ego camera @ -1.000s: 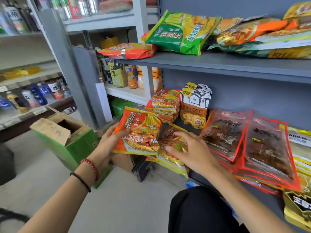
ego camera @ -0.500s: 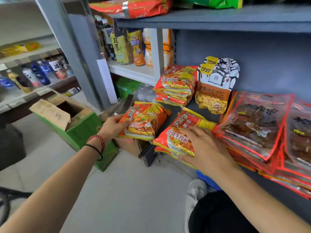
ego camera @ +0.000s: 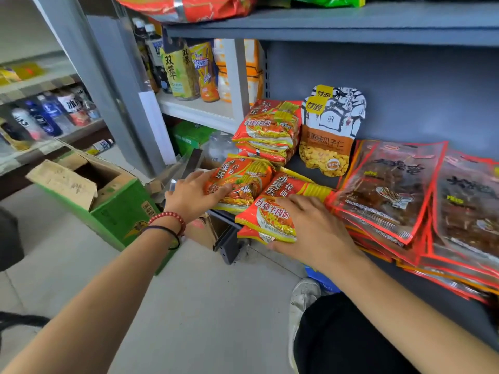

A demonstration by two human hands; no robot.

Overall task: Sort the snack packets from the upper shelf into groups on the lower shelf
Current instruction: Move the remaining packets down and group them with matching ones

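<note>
On the grey lower shelf [ego camera: 302, 164], my left hand [ego camera: 193, 197] grips an orange noodle packet [ego camera: 244, 182] at its left end, thumb across the front. My right hand [ego camera: 314, 230] holds a second orange noodle packet [ego camera: 272, 214] at the shelf's front edge, fingers spread on top, thumb under its near edge. The two packets touch. Behind them stands a pile of the same noodle packets [ego camera: 267, 130] and an upright seed pouch [ego camera: 332, 130]. Flat red snack packs [ego camera: 386, 190] lie to the right. The upper shelf [ego camera: 324, 31] carries an orange packet [ego camera: 194, 6] and a green one [ego camera: 329, 0].
An open green cardboard box [ego camera: 118, 211] sits on the floor at the left. Drink bottles [ego camera: 178, 68] fill the neighbouring white shelf behind a grey upright [ego camera: 108, 76]. More red packs [ego camera: 469, 206] overhang the shelf's right end. My shoe [ego camera: 302, 295] is below the shelf.
My left hand has carried its noodle packet rightwards onto the lower shelf, against the packet under my right hand. The view has dropped, so most of the upper shelf is out of sight.
</note>
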